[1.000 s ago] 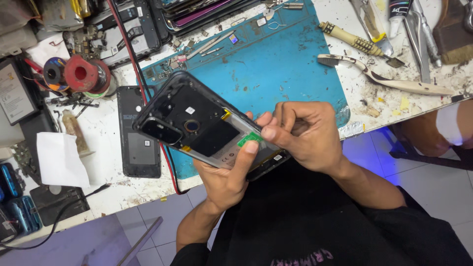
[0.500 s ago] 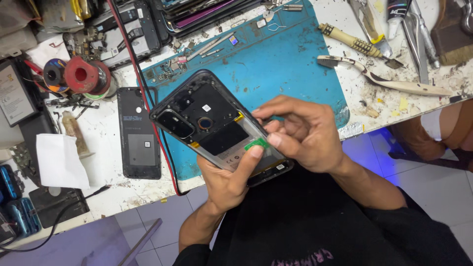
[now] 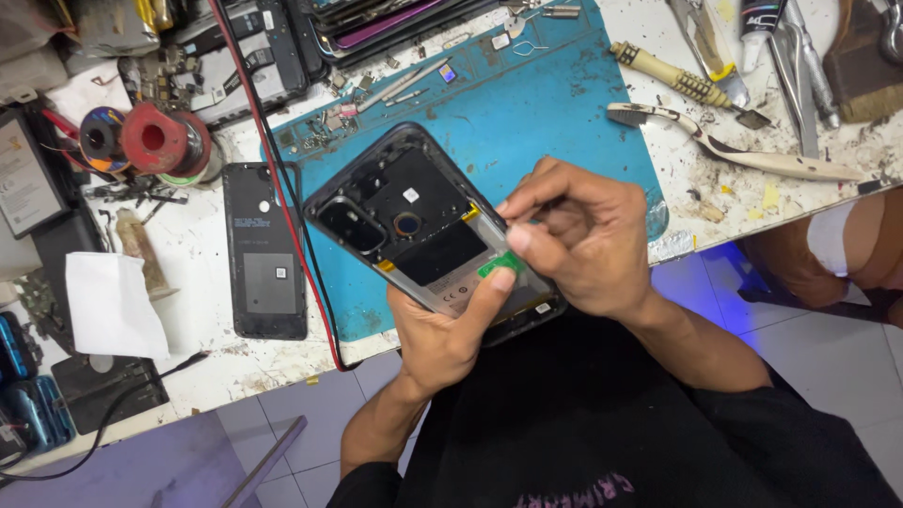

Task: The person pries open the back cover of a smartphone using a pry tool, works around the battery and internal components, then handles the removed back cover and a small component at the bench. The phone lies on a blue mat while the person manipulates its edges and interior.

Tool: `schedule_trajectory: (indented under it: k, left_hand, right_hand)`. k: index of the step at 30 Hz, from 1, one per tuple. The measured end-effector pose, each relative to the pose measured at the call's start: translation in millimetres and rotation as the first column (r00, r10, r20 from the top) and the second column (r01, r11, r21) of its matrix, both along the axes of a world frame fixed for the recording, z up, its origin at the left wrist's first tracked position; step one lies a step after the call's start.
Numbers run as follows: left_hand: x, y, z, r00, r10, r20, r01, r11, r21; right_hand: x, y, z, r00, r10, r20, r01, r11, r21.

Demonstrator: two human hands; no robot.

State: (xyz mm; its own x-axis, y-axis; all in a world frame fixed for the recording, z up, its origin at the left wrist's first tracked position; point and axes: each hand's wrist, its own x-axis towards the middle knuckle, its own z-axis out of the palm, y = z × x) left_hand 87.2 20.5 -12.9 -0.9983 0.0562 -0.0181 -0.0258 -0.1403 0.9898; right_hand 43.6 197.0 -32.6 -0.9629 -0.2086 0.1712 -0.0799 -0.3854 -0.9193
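The person holds an opened black smartphone with its back cover off (image 3: pixel 414 226), tilted above the front edge of the white, grimy worktop (image 3: pixel 198 329), partly over the blue rubber repair mat (image 3: pixel 555 122). The left hand (image 3: pixel 442 339) grips the phone's lower end from beneath, its thumb lying up across the body and pressing beside a small green tab (image 3: pixel 500 263). The right hand (image 3: pixel 583 235) comes in from the right, fingers curled and pinched narrow over that same spot near the phone's lower right edge; what they nip, if anything, I cannot tell.

Left of the mat, a black phone back panel (image 3: pixel 266 249) lies flat on the worktop, a red cable (image 3: pixel 282 188) running beside it. Near the left edge sit a red spool of wire (image 3: pixel 160 141) and a white folded cloth (image 3: pixel 111 306). Towards the far right corner lie cream-handled pliers (image 3: pixel 743 155) and a ribbed-handled screwdriver (image 3: pixel 673 77).
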Motion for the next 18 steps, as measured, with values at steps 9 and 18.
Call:
schedule_trajectory:
  k: [9,18]
  left_hand:
    - [-4.0,-2.3,8.5,0.995,-0.043,0.086,0.027,0.984,0.176]
    - [-4.6,-6.6,7.3,0.996,-0.062,0.060,0.058,0.997,0.059]
  right_hand:
    - [3.7,-0.1,7.8,0.999,0.037,-0.028,-0.036,0.997,0.062]
    - [2.3,0.5,8.6,0.999,0.000,-0.051,0.006,0.993,0.119]
